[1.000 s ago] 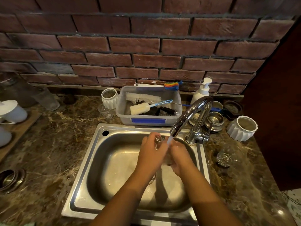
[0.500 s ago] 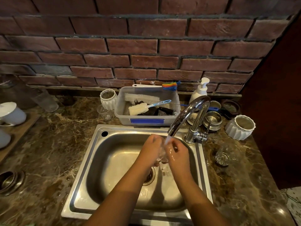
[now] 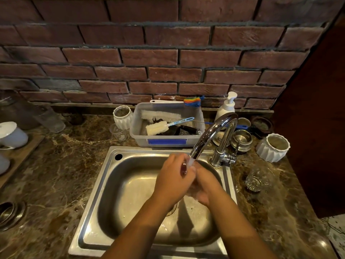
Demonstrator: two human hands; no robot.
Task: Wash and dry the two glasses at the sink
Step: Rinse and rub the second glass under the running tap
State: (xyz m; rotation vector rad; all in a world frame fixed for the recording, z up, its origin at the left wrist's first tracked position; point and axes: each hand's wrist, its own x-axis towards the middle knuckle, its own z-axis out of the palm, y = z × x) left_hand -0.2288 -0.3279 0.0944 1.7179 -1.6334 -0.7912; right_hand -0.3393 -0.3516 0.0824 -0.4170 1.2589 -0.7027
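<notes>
Both my hands meet under the running tap (image 3: 209,135) over the steel sink (image 3: 112,184). My left hand (image 3: 173,181) curls over a small clear glass (image 3: 184,168), which is mostly hidden between my palms. My right hand (image 3: 205,186) wraps it from the right and below. The stream of water falls onto the glass and my fingers. A second clear glass (image 3: 254,181) stands alone on the marble counter to the right of the sink.
Behind the sink sits a plastic tub (image 3: 168,142) with brushes, beside a soap pump (image 3: 226,106). White ribbed pots (image 3: 272,147) (image 3: 122,116), steel cups (image 3: 241,140) and another small glass (image 3: 118,131) stand on the counter. White cups (image 3: 13,134) rest on a board at the left.
My hands have shifted around the glass under the stream, the left one now lying over the right. The camera has tilted slightly; nothing else moved.
</notes>
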